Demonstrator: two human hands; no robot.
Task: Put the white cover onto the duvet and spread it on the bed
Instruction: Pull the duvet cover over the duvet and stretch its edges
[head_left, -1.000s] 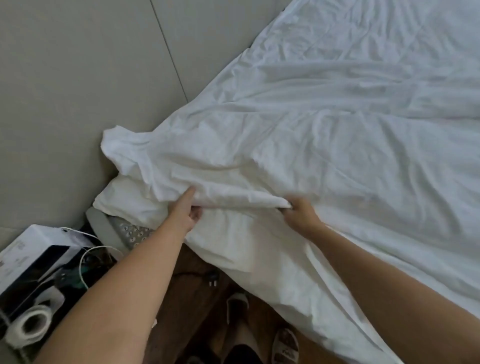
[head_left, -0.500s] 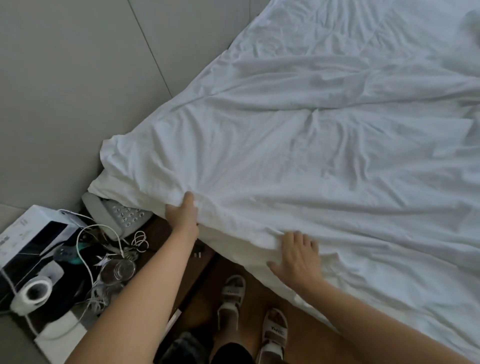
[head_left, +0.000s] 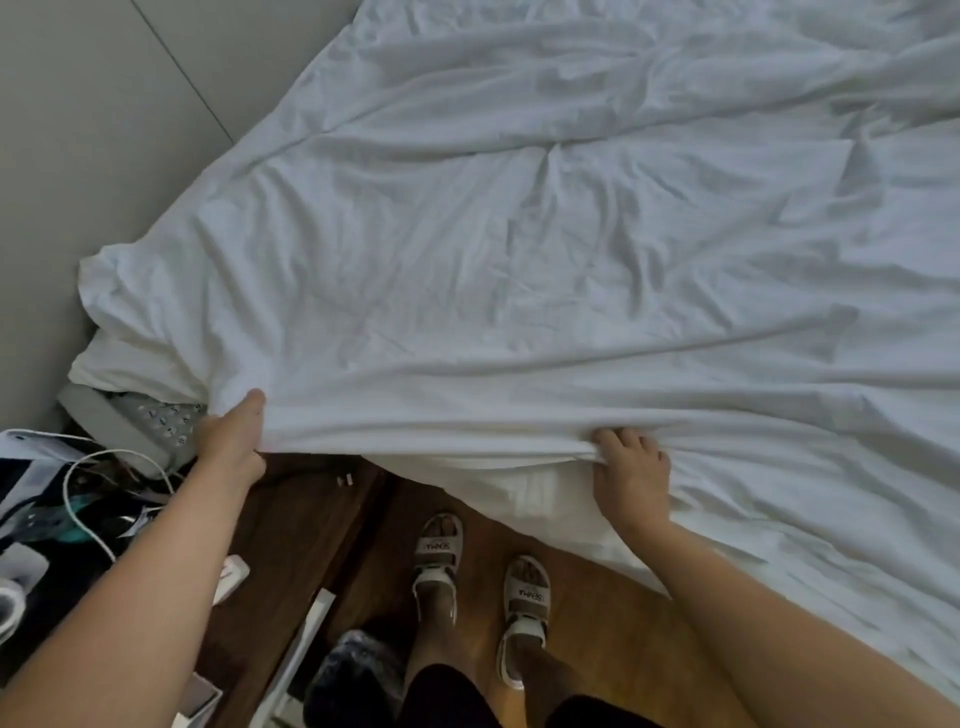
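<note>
The white cover (head_left: 519, 234) lies wrinkled over the whole bed, its near edge hanging toward me. My left hand (head_left: 234, 439) grips that edge near the bed's left corner, thumb on top of the cloth. My right hand (head_left: 631, 473) grips the same edge further right, fingers bunching the fabric. A thicker white layer (head_left: 524, 486), which I take for the duvet, shows under the lifted edge between my hands. A bunched corner of cover (head_left: 104, 270) sits against the wall.
A grey wall (head_left: 78, 130) bounds the bed on the left. A bedside table (head_left: 291, 519) of dark wood holds a grey phone (head_left: 150, 421), a white cable (head_left: 83, 488) and clutter. My sandalled feet (head_left: 436, 551) stand on the wooden floor.
The cover's edge has been drawn toward me and hangs lower over the bed's side. My right hand went from lying flat on the cloth to gripping its edge.
</note>
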